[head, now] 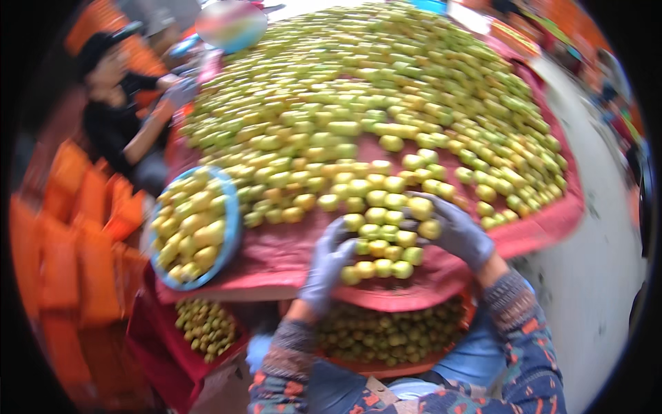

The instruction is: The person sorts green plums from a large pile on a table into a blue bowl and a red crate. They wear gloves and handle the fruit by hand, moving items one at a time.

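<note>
Small yellow-green fruits [377, 215], some blushed red, lie in a loose cluster before me on the red cloth-covered table [279, 259]. My left hand [328, 264], in a grey-purple glove, is at the cluster's left side with thumb and fingers apart; I see no fruit in its grasp. At the right side, my gloved right hand [457, 227] curls its fingers around a couple of fruits [421, 208], partly hiding its fingertips. Beyond both hands spreads a large heap of the same fruits [331, 88], blurred at the far end.
A blue-rimmed basin [235, 207] full of fruits stands at the table's left edge. Below the front edge are an orange tub [395, 368] and a red-lined container [150, 331], both holding fruits. Orange crates [62, 259] stack at left, near a seated person [119, 103] in gloves.
</note>
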Demonstrator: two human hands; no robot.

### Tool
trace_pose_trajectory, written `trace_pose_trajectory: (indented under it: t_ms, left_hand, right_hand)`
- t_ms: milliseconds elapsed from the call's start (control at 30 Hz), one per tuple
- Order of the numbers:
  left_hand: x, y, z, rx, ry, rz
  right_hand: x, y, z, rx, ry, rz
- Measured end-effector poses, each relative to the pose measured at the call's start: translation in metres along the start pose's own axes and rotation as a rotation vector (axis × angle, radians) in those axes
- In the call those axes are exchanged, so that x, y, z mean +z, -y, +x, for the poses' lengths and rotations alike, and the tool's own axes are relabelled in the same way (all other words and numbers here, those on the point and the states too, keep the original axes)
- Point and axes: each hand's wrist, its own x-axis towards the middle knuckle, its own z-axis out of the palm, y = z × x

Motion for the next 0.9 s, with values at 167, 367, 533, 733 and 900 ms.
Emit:
trace_pose_trajectory:
  t_ms: [167,367,533,733,900]
  left_hand:
    - [0.004,0.028,0.014,0.183,-0.103,0.066]
    - [0.010,0.039,0.019,0.286,-0.114,0.254]
    - [0.010,0.034,0.007,0.337,-0.112,-0.013]
    - [0.007,0.031,-0.011,0.340,-0.053,0.085]
    - [0.000,0.035,-0.024,0.356,-0.060,0.143]
  right_hand:
    - [0.012,-0.004,0.010,-0.020,-0.046,-0.177]
    - [0.127,0.007,0.069,-0.099,0.245,-0.277]
    - [0.246,-0.006,0.148,-0.168,0.419,-0.668]
    - [0.316,-0.045,0.245,-0.471,0.291,-1.086]
    - [0.346,-0.055,0.283,-0.542,0.115,-1.563]
